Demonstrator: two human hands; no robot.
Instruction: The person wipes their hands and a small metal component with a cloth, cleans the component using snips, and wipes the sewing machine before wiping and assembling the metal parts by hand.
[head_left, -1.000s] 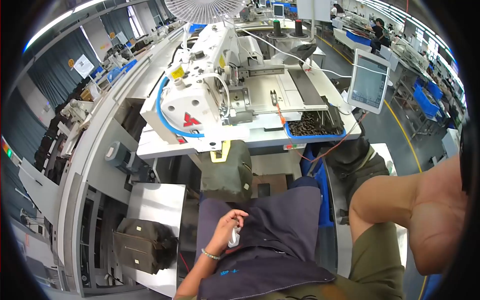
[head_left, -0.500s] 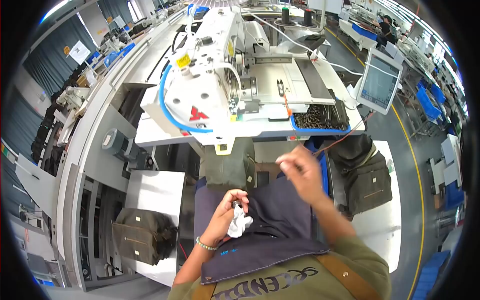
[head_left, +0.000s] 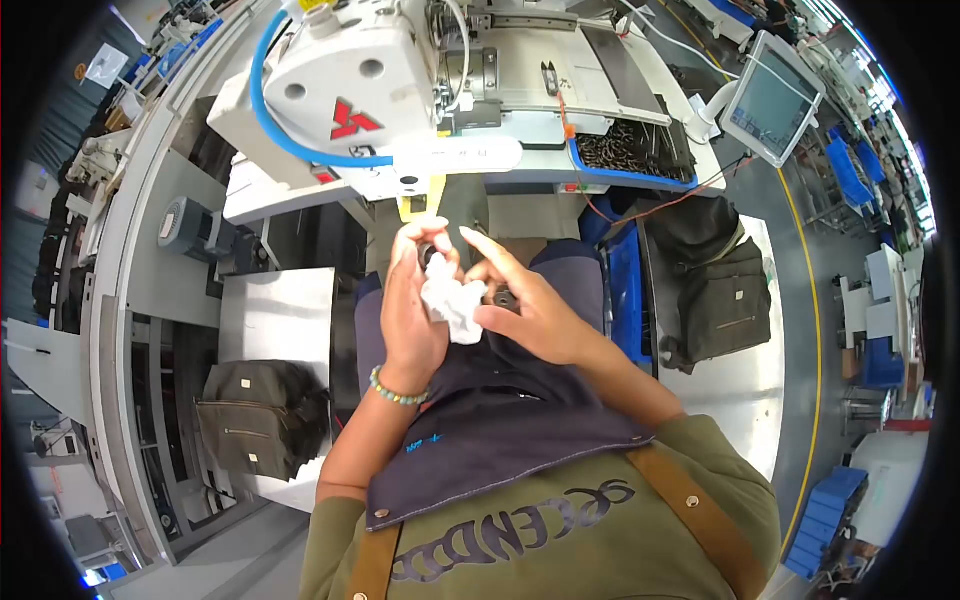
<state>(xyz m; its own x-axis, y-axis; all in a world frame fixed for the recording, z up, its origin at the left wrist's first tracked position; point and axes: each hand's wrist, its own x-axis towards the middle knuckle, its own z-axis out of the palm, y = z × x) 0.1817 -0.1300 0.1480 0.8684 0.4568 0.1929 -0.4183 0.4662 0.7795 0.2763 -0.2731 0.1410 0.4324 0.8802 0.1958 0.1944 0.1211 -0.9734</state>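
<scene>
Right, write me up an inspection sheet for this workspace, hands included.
Surface: white machine table, bearing a white sewing machine.
Job's things: crumpled white material, between the hands.
Clutter: small dark pieces in a blue-rimmed tray; dark bags on both side tables.
Hands: left hand holds the material; right hand touches it. A small dark round thing by the right fingers is unclear.
Cables: blue hose curving across the machine's front; orange-red wire near the tray.
Surroundings: blue crate and yellow floor line at right.
</scene>
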